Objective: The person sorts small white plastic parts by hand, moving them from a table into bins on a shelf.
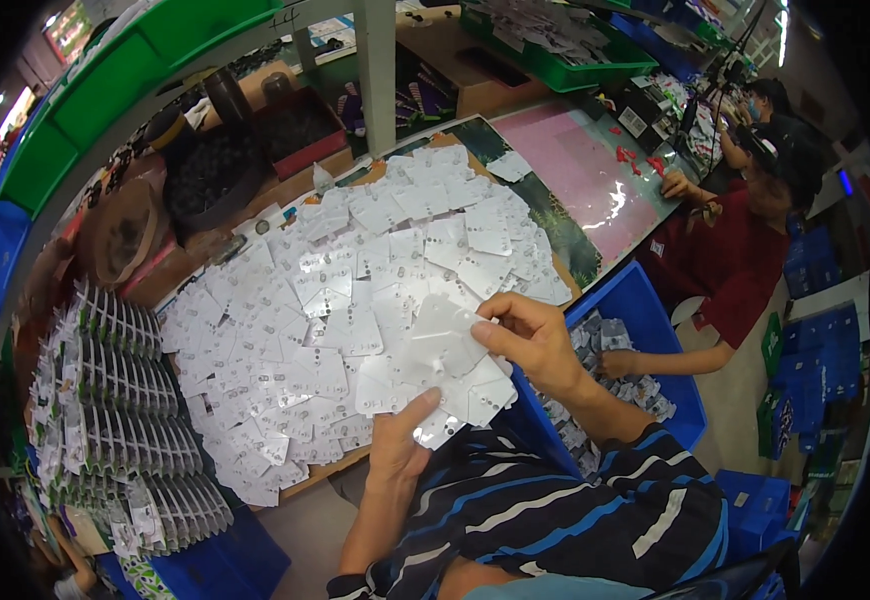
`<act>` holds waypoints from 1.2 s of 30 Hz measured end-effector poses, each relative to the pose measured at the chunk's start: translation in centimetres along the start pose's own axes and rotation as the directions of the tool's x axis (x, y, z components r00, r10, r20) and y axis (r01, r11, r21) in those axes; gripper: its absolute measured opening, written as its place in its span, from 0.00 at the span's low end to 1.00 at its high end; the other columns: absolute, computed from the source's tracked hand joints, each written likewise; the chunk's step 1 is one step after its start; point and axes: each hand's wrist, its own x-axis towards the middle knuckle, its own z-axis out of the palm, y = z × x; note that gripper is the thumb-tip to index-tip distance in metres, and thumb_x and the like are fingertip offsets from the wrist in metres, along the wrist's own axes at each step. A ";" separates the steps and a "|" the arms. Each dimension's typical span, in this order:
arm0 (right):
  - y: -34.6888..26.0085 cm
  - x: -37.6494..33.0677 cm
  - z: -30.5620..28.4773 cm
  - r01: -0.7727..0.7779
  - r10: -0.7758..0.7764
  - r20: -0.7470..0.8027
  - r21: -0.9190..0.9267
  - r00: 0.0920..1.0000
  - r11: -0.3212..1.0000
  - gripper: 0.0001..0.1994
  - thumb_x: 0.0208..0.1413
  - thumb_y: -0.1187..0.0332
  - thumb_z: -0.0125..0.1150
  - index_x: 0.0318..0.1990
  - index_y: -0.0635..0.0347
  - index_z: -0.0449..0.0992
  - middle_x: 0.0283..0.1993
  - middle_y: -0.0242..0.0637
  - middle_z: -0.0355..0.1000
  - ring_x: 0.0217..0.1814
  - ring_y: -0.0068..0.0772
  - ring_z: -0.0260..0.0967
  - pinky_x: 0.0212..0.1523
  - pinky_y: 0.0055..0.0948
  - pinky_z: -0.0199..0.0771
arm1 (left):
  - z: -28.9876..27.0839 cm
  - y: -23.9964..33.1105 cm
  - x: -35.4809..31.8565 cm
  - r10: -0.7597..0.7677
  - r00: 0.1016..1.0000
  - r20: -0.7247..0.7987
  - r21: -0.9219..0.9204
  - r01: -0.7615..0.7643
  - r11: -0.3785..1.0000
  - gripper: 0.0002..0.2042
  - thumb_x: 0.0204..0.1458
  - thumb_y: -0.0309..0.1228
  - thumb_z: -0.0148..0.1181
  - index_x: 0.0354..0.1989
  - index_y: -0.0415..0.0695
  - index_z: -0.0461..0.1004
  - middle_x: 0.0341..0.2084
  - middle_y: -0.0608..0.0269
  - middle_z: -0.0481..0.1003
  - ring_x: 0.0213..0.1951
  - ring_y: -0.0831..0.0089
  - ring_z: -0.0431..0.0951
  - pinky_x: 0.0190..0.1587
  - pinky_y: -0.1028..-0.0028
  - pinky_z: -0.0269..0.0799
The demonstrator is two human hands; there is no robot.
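Observation:
Just above the near edge of the table, my left hand grips a few fanned white cards, its thumb lying on top. My right hand pinches the upper right edge of a square, glossy card between thumb and fingers. That square overlaps the cards in my left hand; whether it is plain card or clear plastic over card, I cannot tell. Beneath both hands spreads a wide layer of overlapping white cards with small grey marks and what look like small clear bubbles.
Stacked rows of packaged cards stand at the left. A blue bin with many small packs sits at my right, a co-worker's hand reaching into it. Dark round tubs line the back left. A green tray lies at the far side.

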 end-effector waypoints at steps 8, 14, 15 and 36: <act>-2.9 3.0 -1.8 0.096 -0.094 0.016 -0.150 0.995 0.984 0.09 0.55 0.74 0.64 0.42 0.64 0.76 0.33 0.29 0.73 0.29 0.12 0.68 0.26 0.14 0.64 | -0.1 0.3 -0.2 0.082 0.996 0.041 -0.005 -0.082 0.997 0.33 0.46 0.15 0.59 0.63 0.35 0.57 0.53 0.48 0.71 0.53 0.56 0.75 0.56 0.60 0.74; -2.7 7.1 -4.9 0.491 -0.593 0.106 -0.686 0.798 0.538 0.07 0.51 0.77 0.65 0.38 0.65 0.77 0.36 0.33 0.73 0.31 0.19 0.70 0.25 0.19 0.67 | -0.2 0.5 -0.5 0.084 0.995 0.045 -0.023 -0.083 0.996 0.33 0.45 0.15 0.59 0.63 0.35 0.58 0.53 0.48 0.70 0.53 0.55 0.75 0.55 0.58 0.74; -2.6 7.5 -5.0 0.538 -0.664 0.155 -0.730 0.731 0.421 0.07 0.50 0.78 0.65 0.38 0.64 0.77 0.36 0.35 0.73 0.30 0.22 0.71 0.26 0.21 0.68 | -0.5 0.4 -0.9 0.087 0.996 0.022 -0.026 -0.087 0.996 0.33 0.45 0.15 0.59 0.63 0.35 0.58 0.53 0.48 0.70 0.53 0.55 0.75 0.55 0.58 0.74; 3.2 12.4 -9.2 0.576 -0.634 0.322 -0.781 0.703 0.242 0.11 0.48 0.84 0.58 0.40 0.65 0.74 0.46 0.43 0.72 0.45 0.46 0.74 0.44 0.33 0.75 | -0.3 0.8 -1.2 -0.026 0.999 0.018 -0.002 0.026 1.000 0.34 0.45 0.15 0.61 0.63 0.37 0.57 0.53 0.50 0.70 0.55 0.58 0.73 0.57 0.61 0.71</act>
